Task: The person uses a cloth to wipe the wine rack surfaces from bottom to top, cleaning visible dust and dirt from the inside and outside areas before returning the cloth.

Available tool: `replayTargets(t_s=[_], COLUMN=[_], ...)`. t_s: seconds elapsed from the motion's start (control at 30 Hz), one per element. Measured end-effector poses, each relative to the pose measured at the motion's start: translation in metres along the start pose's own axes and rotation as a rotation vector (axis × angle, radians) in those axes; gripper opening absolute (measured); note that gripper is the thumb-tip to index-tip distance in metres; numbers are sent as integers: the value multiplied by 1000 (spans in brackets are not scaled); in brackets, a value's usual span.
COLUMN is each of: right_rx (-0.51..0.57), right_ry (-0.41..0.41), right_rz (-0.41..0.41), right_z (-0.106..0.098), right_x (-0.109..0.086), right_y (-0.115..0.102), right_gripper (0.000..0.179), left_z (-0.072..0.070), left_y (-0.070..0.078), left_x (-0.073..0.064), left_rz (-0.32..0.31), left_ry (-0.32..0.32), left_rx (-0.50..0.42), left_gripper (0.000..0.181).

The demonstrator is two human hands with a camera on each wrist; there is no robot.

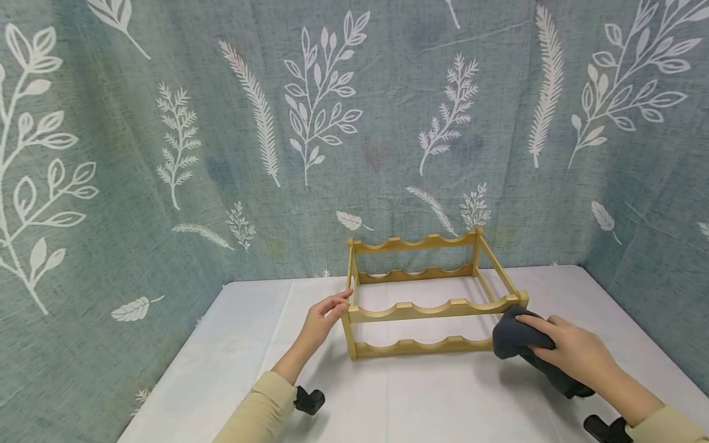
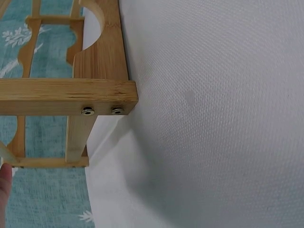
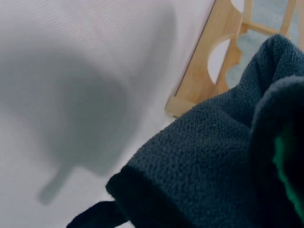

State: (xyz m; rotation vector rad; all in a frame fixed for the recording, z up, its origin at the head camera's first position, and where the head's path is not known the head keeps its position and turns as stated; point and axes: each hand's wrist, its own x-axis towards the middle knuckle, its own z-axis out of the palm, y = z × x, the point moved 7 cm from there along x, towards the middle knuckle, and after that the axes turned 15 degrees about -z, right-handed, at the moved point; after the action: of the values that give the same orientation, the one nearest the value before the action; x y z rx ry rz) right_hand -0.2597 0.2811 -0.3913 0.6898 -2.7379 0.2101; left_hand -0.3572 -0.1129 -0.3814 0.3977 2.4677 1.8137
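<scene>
A light wooden wine rack (image 1: pixel 410 312) with scalloped rails stands on the white-covered table. My left hand (image 1: pixel 323 314) is at its upper front left corner, thumb and fingers against the post. In the left wrist view, only a fingertip (image 2: pixel 4 178) shows beside the rack (image 2: pixel 102 52). My right hand (image 1: pixel 578 347) grips a dark grey-blue cloth (image 1: pixel 520 335), bunched against the rack's front right corner. Seen from the right wrist, the fuzzy cloth (image 3: pixel 204 156) covers part of the rack (image 3: pixel 209 61) and hides the fingers; a green edge shows in its fold.
A white cloth (image 1: pixel 421 400) covers the table. Behind and at both sides hangs a blue-green curtain (image 1: pixel 388 147) with white leaf prints. Black devices sit at the left wrist (image 1: pixel 309 401) and the right wrist (image 1: pixel 606 429).
</scene>
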Motion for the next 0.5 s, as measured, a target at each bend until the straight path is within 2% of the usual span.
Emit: replayTargets(t_s=[0.2,0.5], right_rx=[-6,-64], right_ry=[7,117], right_rz=[-10,-160], right_z=[-2,-3], right_x=[-3,12], right_y=[1,-23], right_gripper=[61,59], left_z=[0,0], left_y=[-1,-2], left_x=[1,2], left_rz=[0,-10], left_ry=[5,4], left_rx=[17,21], left_gripper=[17,17])
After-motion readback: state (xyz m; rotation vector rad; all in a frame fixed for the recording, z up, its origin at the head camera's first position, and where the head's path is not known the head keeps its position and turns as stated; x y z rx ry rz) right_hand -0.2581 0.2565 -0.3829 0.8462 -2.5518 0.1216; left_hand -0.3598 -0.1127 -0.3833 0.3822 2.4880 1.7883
